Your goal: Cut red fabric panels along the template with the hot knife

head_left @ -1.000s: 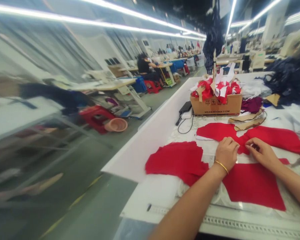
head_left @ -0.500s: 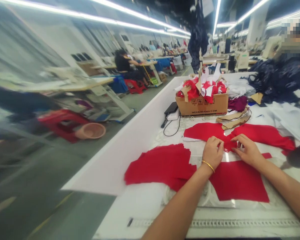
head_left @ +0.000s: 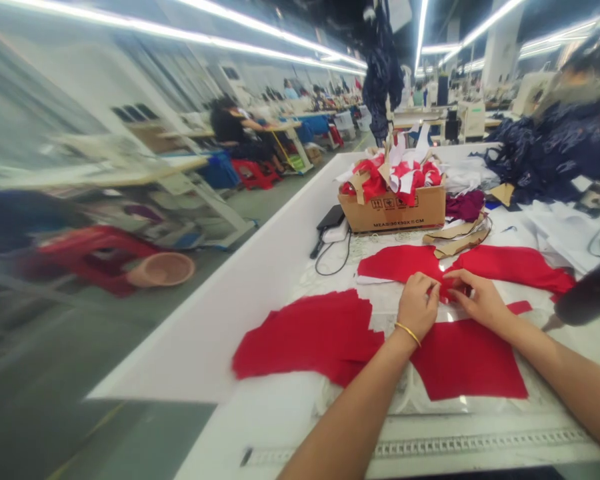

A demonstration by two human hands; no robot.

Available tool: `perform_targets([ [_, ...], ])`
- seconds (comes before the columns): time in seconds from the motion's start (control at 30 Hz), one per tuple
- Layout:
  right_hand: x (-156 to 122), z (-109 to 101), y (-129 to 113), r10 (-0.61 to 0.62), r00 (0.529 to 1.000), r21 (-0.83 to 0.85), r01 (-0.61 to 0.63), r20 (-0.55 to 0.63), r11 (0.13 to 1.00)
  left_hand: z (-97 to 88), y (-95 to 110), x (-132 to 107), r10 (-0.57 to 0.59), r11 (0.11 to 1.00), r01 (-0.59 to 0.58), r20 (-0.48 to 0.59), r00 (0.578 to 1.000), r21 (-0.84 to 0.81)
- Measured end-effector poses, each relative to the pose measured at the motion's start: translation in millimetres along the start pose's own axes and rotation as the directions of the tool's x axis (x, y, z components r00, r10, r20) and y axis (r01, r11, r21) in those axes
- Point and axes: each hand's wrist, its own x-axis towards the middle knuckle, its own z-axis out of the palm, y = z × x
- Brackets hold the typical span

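Observation:
My left hand (head_left: 419,305), with a yellow bangle at its wrist, has its fingers pinched on a small bit of red fabric (head_left: 446,289). On the other side of that bit, my right hand (head_left: 476,297) curls with thumb and fingers closed at its edge. Just beyond the fingers lie a red fabric piece (head_left: 393,262) with a white layer under its edge and another red piece (head_left: 517,265). Nearer me, a flat red panel (head_left: 470,363) lies below my hands. A stack of red cut pieces (head_left: 307,337) is to the left.
A cardboard box (head_left: 395,210) full of red and white scraps stands behind the fabric. Beside it lie a black-and-white device with a cable (head_left: 335,233) and brown strips (head_left: 457,239). Dark cloth (head_left: 550,157) is heaped back right. A dark tool (head_left: 590,290) juts in at right. A measuring tape (head_left: 455,445) runs along the front.
The camera view has turned slightly right, so everything sits further left. My right hand's fingers have come a little nearer to my left hand over the red bit. The fabric pieces lie as before.

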Motion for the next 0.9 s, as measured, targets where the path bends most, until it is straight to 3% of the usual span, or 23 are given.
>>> perform_targets([
  [0.43,4,-24,-22,0.028,0.976,0.117,-0.003,-0.215,0.993,-8.4,6,8,0.006,0.949,-0.001,-0.017,1.0,0.317],
  [0.57,4,-47,-44,-0.064,0.951,0.067,0.088,-0.303,0.994,-30.8,13,18,0.024,0.934,-0.009,-0.039,0.999,0.357],
  [0.7,-5,-71,-64,-0.197,0.95,-0.032,0.195,-0.244,0.98,-62.8,25,20,0.055,0.943,-0.037,-0.047,0.997,0.331],
  [0.83,-29,-86,-73,-0.387,0.899,-0.246,0.335,-0.206,0.91,-87.6,36,6,0.071,0.972,-0.062,-0.032,0.997,0.225],
  [0.9,-45,-90,-72,-0.409,0.888,-0.325,0.331,-0.21,0.886,-94.3,40,-6,0.06,0.988,-0.057,-0.015,0.998,0.146],
])
